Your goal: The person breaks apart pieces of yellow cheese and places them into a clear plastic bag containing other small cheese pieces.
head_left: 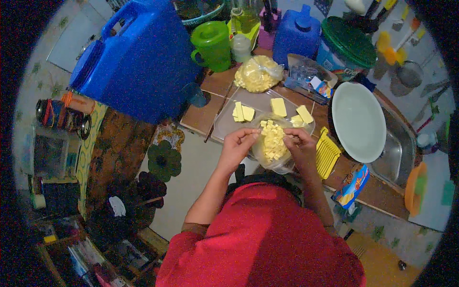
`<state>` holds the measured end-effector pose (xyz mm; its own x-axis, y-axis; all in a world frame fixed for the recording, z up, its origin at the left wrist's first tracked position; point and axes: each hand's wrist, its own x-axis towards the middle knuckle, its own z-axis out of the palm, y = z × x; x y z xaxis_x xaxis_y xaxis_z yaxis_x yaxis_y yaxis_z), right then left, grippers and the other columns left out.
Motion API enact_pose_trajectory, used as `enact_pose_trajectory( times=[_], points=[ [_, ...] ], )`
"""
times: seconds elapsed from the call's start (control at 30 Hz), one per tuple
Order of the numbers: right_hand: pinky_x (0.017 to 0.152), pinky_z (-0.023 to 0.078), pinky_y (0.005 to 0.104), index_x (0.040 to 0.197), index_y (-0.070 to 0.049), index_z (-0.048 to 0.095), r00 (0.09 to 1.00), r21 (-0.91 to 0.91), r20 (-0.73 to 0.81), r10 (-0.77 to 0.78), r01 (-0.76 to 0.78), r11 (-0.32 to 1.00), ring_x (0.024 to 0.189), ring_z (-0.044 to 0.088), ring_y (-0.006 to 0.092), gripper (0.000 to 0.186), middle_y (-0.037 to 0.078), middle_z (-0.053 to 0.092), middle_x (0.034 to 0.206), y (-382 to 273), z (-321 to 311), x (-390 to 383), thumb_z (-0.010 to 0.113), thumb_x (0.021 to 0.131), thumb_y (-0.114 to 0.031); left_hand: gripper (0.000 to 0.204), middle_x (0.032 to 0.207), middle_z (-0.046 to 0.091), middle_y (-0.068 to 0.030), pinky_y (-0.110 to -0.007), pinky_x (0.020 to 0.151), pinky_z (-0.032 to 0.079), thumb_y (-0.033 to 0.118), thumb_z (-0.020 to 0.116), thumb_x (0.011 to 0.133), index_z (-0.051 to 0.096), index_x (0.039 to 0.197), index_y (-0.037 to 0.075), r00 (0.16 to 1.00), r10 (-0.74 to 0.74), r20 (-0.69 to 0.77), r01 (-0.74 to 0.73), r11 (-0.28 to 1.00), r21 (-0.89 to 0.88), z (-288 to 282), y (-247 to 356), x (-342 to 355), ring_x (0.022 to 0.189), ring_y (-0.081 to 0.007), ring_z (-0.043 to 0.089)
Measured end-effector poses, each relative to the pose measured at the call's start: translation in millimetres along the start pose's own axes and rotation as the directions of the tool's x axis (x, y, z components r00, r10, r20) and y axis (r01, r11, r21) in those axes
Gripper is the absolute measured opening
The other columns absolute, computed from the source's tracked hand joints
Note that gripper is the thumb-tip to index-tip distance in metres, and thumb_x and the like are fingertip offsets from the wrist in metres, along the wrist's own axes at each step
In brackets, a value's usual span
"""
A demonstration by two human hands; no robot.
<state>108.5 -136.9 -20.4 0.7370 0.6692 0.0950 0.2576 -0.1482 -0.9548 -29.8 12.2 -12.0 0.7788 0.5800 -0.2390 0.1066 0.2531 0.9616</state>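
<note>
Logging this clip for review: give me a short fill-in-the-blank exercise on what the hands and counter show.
1. Both hands, left and right, hold open a clear plastic bag of small ____ cubes.
2. Beyond the bag, larger slabs lie on a clear ____.
3. The lidded jug behind the knotted bag of yellow pieces is ____.
4. The round white plate lies to the person's ____.

Missing words: yellow; tray; green; right

Seen from above, the person wears a loose red top that fills the lower middle of the frame, its cloth creased in soft folds. Short sleeves end near the elbows, leaving both forearms bare. The left hand (237, 143) and right hand (300, 145) are bare too, with no gloves. A thin band circles the right arm at lower right.
</note>
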Motion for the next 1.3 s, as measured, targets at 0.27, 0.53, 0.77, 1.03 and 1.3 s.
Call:
enact_pose_trajectory(
  times=[0.27, 0.53, 0.77, 1.03, 1.3],
  points=[
    [0.070, 0.051, 0.0285, 0.098, -0.004, 0.061, 1.000, -0.094, 0.016, -0.013, 0.015, 0.995, 0.080, 0.062, 0.0168, 0.020, 0.008, 0.063, 0.095, -2, 3, 2, 0.061, 0.079, -0.010, 0.019, 0.061, 0.049, 0.0086, -0.017, 0.041, 0.025, 0.021, 0.061, 0.084, 0.064, 0.094, 0.005, 0.997, -0.021, -0.070, 0.022, 1.000, 0.006, -19, -5, -11, 0.047, 0.0002, 0.035],
    [0.075, 0.046, 0.0247, 0.097, 0.000, 0.061, 1.000, -0.076, -0.007, -0.015, 0.014, 0.997, 0.081, 0.057, 0.0116, 0.018, 0.006, 0.063, 0.090, 0, 6, 2, 0.058, 0.082, -0.009, 0.017, 0.055, 0.044, 0.0077, -0.019, 0.039, 0.024, 0.022, 0.060, 0.083, 0.064, 0.093, 0.008, 0.997, -0.006, -0.079, 0.005, 1.000, -0.013, -20, -7, -11, 0.044, -0.0020, 0.032],
    [0.077, 0.045, 0.0255, 0.099, -0.001, 0.061, 0.997, -0.091, -0.004, -0.071, 0.071, 0.993, 0.085, 0.057, 0.0122, 0.022, 0.006, 0.063, 0.093, -3, 7, 5, 0.060, 0.081, -0.013, 0.017, 0.058, 0.048, 0.0083, -0.017, 0.038, 0.024, 0.018, 0.060, 0.084, 0.063, 0.094, 0.005, 0.999, -0.031, -0.043, 0.028, 0.998, -0.056, -22, -8, -9, 0.044, 0.0003, 0.033],
    [0.078, 0.045, 0.0357, 0.105, -0.004, 0.059, 0.921, -0.436, 0.237, -0.310, 0.386, 0.813, 0.087, 0.058, 0.0287, 0.034, 0.015, 0.062, 0.093, -27, 44, 50, 0.062, 0.075, -0.019, 0.018, 0.053, 0.041, 0.0064, -0.018, 0.037, 0.025, 0.021, 0.055, 0.087, 0.062, 0.094, 0.005, 0.994, -0.077, -0.072, 0.059, 0.973, -0.223, -29, -14, -4, 0.042, -0.0025, 0.033],
    [0.074, 0.047, 0.0415, 0.107, -0.004, 0.055, 0.882, -0.644, 0.446, -0.149, 0.432, 0.632, 0.079, 0.060, 0.0337, 0.043, 0.016, 0.062, 0.091, -15, 111, 97, 0.066, 0.070, -0.023, 0.020, 0.053, 0.038, 0.0062, -0.019, 0.037, 0.025, 0.023, 0.056, 0.086, 0.061, 0.095, 0.006, 0.994, -0.062, -0.094, 0.036, 0.967, -0.254, -35, -11, -6, 0.042, -0.0038, 0.033]
  ],
)
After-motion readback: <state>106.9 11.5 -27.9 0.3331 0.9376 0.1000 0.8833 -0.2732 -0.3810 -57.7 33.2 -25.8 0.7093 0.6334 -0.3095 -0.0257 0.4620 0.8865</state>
